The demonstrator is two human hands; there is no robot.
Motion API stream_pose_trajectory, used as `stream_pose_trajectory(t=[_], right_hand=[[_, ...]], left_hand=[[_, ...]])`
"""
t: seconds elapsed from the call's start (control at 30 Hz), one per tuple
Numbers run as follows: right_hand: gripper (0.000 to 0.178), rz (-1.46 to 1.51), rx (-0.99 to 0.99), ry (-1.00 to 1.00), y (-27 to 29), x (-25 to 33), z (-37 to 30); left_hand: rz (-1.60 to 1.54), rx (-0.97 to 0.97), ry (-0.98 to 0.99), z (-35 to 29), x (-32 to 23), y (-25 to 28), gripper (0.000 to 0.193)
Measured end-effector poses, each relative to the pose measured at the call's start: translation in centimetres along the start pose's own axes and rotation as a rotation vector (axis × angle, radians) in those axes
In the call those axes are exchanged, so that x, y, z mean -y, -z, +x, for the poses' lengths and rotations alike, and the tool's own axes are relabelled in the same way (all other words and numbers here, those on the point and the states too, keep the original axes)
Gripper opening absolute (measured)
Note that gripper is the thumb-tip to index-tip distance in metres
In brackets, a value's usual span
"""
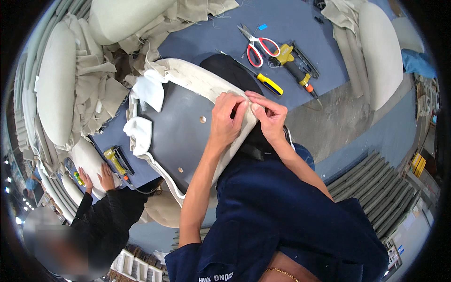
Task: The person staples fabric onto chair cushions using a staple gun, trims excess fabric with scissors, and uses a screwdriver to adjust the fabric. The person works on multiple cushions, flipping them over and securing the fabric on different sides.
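At the smooth blue table's [202,37] edge lay a flat grey panel [174,127] rimmed with wrinkled cream fabric [190,74]. Left hand [228,116] and right hand [270,115] pinched that fabric at one corner. Beyond, I saw a chunky stapler [295,69], red-looped scissors [252,41] and a screwdriver [269,84].

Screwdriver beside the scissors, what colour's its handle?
The screwdriver handle is yellow and black, best seen in the head view.

Tabletop [202,40], blue-grey: fabric-edged grey panel [178,127] at centre; red-and-white-handled scissors [252,40]; small blue tag [262,27] near scissors; yellow-handled screwdriver [270,84]; yellow-black staple gun [295,70]; second staple gun [115,159] at left; beige cushion [124,21], upper left.
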State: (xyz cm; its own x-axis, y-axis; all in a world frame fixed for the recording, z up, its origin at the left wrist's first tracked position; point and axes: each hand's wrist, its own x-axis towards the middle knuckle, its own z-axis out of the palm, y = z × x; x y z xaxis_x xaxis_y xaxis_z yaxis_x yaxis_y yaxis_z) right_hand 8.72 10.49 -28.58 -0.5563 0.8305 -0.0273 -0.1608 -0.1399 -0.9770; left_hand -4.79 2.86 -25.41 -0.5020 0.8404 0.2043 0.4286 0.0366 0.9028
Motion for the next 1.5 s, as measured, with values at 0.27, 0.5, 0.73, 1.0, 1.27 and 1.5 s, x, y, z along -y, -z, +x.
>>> stream_pose_trajectory(t=[0.27, 0.5, 0.73, 1.0, 1.27, 1.5], right_hand=[[0.02, -0.011, 0.002, -0.011, 0.2, 0.1, -0.2], [0.019, 0.021, -0.065, -0.07, -0.5, -0.1, 0.0], [0.015, -0.036, -0.094, -0.044, -1.0, -0.3, -0.2], [0.013, -0.023, 0.011, 0.062, -0.3, -1.0, 0.9], [0.014, -0.035, 0.034, 0.089, -0.3, -1.2, 0.9], [0.014, -0.047, -0.035, 0.062, -0.8, -1.0, 0.9]], left_hand=[[-0.13, -0.011, 0.15, -0.2, -0.8, -0.1, 0.007], [-0.083, -0.077, 0.167, 0.3, -0.4, -0.9, 0.008], [-0.06, -0.142, 0.222, 1.1, 0.3, -1.0, 0.007], [0.157, 0.117, -0.06, 0.4, 0.2, 1.2, 0.013], [0.029, 0.055, 0.083, 0.4, 0.3, 0.3, 0.012], [0.048, 0.02, 0.146, 0.9, 0.1, -0.1, 0.013]])
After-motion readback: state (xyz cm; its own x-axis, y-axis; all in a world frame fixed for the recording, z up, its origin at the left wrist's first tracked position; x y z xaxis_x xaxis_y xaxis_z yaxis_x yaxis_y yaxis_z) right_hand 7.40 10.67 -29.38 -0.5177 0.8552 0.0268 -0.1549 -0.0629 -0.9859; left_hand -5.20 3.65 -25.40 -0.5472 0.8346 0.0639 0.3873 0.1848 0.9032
